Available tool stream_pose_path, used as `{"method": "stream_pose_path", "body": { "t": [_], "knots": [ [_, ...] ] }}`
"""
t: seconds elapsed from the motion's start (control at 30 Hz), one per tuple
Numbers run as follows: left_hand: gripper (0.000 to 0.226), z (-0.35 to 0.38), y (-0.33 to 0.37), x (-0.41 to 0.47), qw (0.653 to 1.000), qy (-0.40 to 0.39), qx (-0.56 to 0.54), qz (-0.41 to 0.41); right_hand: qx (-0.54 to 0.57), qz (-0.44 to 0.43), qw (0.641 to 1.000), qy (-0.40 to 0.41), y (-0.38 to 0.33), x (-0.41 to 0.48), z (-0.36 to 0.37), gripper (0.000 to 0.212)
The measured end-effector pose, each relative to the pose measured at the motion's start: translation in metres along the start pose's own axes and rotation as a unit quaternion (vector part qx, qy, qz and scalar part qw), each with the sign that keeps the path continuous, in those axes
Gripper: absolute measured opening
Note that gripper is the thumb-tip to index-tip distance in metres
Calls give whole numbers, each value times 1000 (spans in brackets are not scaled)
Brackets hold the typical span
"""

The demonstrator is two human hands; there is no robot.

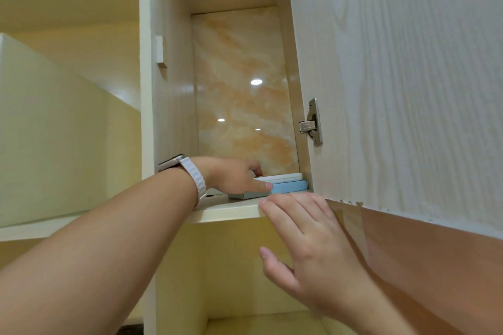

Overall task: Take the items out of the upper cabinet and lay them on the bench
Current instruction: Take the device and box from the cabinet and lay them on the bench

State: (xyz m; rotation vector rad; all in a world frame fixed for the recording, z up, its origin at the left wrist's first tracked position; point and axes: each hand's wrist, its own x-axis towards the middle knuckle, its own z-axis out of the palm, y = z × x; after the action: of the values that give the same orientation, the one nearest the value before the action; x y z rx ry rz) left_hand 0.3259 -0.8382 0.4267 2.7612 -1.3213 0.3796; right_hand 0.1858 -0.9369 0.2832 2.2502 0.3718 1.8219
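- A light blue box (288, 187) is seen lying flat on the cabinet shelf (231, 211) with a white box (280, 177) stacked on it. Their left ends are hidden by the left hand (234, 175).
- The stack appears to be pinched by that hand, thumb laid along the blue front and fingers curled over the top.
- The right hand (307, 247) is held relaxed, its straight fingers touching the shelf's front edge.

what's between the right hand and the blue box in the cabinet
Only the front edge of the shelf, seen in the head view. The right hand has its fingers up at it from below; the box lies just behind it.
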Motion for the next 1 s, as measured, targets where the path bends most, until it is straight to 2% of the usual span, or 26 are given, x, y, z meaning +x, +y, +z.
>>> {"method": "stream_pose_path", "body": {
  "t": [0.13, 0.3, 0.43, 0.53, 0.73, 0.87, 0.93, 1.0],
  "knots": [
    [49, 2, -4, -19, 999, 34, 0, 18, 7, 6, 1000, -15, -2, 0, -4, 50],
    [38, -4, -7, -52, 995, 74, 53, 38, -8, 14, 999, -35, -6, 1, -8, 50],
    [30, -3, 0, -75, 987, 137, 79, 35, -31, 20, 998, -56, -6, 2, -10, 52],
    [19, 2, 3, -83, 972, 208, 97, 44, -33, 19, 996, -76, -8, 1, -13, 52],
    [21, 4, 0, -88, 929, 325, 163, 64, -29, 33, 994, -97, -9, 5, -19, 52],
    [16, 4, -12, -111, 909, 401, 85, 75, -16, 68, 992, -110, -13, 11, -24, 55],
    [14, 7, -18, -128, 899, 429, 36, 80, -25, 83, 986, -140, -18, 19, -27, 64],
    [18, 13, -24, -144, 888, 453, -16, 82, -37, 86, 982, -166, -24, 31, -27, 65]
  ]
}}
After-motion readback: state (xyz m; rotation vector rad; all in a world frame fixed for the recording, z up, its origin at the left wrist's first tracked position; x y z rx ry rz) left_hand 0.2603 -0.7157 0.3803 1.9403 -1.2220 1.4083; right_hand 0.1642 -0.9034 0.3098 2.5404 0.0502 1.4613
